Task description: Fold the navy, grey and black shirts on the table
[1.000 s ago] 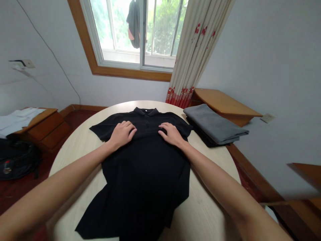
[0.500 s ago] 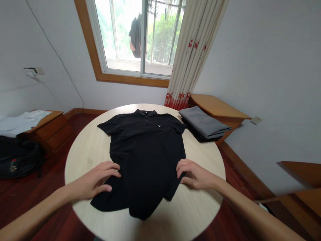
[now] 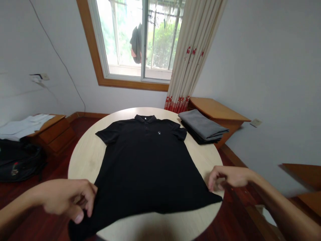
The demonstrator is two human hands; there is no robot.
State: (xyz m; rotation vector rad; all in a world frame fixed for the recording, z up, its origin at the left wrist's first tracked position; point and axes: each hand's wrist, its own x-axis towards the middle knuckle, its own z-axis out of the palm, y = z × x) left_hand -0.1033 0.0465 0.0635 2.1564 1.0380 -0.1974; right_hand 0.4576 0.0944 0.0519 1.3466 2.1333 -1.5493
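A black short-sleeved polo shirt lies spread face up, its collar towards the window and a small white logo on the chest. My left hand is closed on the lower left side of the shirt, fingers bent down, and that corner hangs past the table edge. At the lower right side, my right hand has its curled fingertips on the shirt's edge, close to the pointed hem corner. The exact grip of the right fingertips is partly hidden. The right sleeve is slightly creased.
The shirt rests on a round pale wooden table. Folded grey and black clothes are stacked at its right rim. Beyond stand a wooden cabinet and a curtain. A black bag and low drawers are at left.
My hands have moved apart and nearer to me, drawing the shirt's lower part out wide. The folded-up, bunched hem is now spread, and the left corner reaches over the table edge.
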